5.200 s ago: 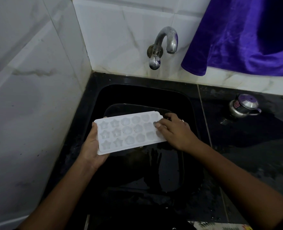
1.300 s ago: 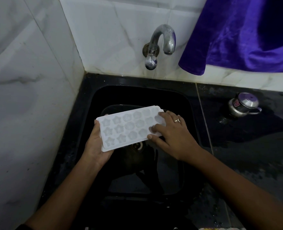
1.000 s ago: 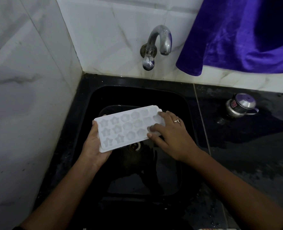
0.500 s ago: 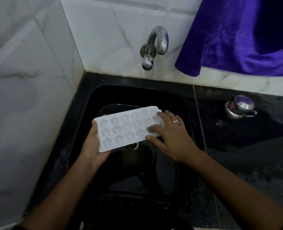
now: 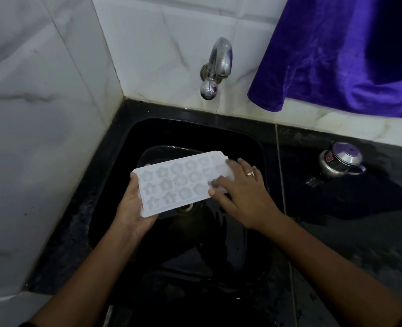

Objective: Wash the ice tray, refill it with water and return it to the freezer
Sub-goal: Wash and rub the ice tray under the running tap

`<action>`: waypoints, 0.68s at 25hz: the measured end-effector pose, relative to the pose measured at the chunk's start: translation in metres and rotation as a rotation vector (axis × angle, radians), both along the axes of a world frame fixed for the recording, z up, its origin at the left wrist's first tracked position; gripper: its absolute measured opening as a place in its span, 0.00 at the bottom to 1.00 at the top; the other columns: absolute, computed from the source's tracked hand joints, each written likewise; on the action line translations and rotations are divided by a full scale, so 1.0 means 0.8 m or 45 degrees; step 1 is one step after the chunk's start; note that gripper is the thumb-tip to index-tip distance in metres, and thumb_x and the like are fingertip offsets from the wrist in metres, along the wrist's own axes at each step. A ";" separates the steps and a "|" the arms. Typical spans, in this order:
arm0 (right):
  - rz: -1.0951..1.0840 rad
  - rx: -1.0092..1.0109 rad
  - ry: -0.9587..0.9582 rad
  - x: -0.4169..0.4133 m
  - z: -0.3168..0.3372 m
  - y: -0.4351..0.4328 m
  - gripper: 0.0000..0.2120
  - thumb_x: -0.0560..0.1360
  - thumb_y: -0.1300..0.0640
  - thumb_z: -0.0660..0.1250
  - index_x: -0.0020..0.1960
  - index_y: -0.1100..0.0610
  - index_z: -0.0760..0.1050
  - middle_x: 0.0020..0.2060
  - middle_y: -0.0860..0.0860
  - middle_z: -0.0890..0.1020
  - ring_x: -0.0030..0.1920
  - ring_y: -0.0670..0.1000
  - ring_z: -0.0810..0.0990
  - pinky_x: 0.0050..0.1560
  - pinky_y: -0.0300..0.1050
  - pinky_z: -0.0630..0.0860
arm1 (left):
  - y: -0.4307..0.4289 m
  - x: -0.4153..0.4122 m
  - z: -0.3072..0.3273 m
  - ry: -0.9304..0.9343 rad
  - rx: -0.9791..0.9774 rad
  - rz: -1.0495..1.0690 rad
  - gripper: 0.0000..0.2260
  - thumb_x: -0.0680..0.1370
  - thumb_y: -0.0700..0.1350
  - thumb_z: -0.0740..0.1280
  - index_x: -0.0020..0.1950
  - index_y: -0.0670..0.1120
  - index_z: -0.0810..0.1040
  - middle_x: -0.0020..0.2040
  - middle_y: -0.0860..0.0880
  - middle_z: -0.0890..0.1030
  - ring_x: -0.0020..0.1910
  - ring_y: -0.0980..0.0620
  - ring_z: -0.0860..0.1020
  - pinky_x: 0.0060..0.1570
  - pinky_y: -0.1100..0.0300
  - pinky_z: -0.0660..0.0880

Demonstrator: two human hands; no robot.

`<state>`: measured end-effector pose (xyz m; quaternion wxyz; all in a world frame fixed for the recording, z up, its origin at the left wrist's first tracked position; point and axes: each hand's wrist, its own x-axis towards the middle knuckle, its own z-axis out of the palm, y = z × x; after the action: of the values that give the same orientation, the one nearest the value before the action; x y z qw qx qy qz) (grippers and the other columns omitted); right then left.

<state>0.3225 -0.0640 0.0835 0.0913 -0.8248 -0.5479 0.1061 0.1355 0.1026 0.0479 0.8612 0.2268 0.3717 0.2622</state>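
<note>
A white ice tray [image 5: 178, 182] with star and flower shaped cells is held level over the black sink [image 5: 134, 138]. My left hand [image 5: 130, 208] grips its left end from beneath, thumb along the edge. My right hand [image 5: 240, 194] lies on the tray's right end with the fingers spread flat over the cells. A chrome tap [image 5: 215, 67] sticks out of the tiled wall above the sink. No water runs from it.
A purple cloth [image 5: 337, 50] hangs at the upper right. A small steel container with a lid [image 5: 340, 159] stands on the wet black counter [image 5: 360, 220] to the right. White marble tiles [image 5: 42, 114] close the left side and the back.
My right fingers have shifted slightly over the cells at the tray's right end. The tray stays in about the same place over the sink.
</note>
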 end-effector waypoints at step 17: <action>0.251 0.065 0.038 0.014 0.000 -0.037 0.28 0.81 0.31 0.53 0.73 0.45 0.72 0.81 0.57 0.60 0.82 0.60 0.52 0.80 0.65 0.50 | -0.052 0.016 0.004 0.008 -0.011 0.177 0.25 0.85 0.63 0.51 0.70 0.49 0.77 0.63 0.45 0.85 0.57 0.44 0.86 0.43 0.48 0.85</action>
<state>0.3341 -0.0937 0.0837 0.1096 -0.7626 -0.6274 0.1131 0.1486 0.0613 0.0515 0.8408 0.1976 0.3902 0.3190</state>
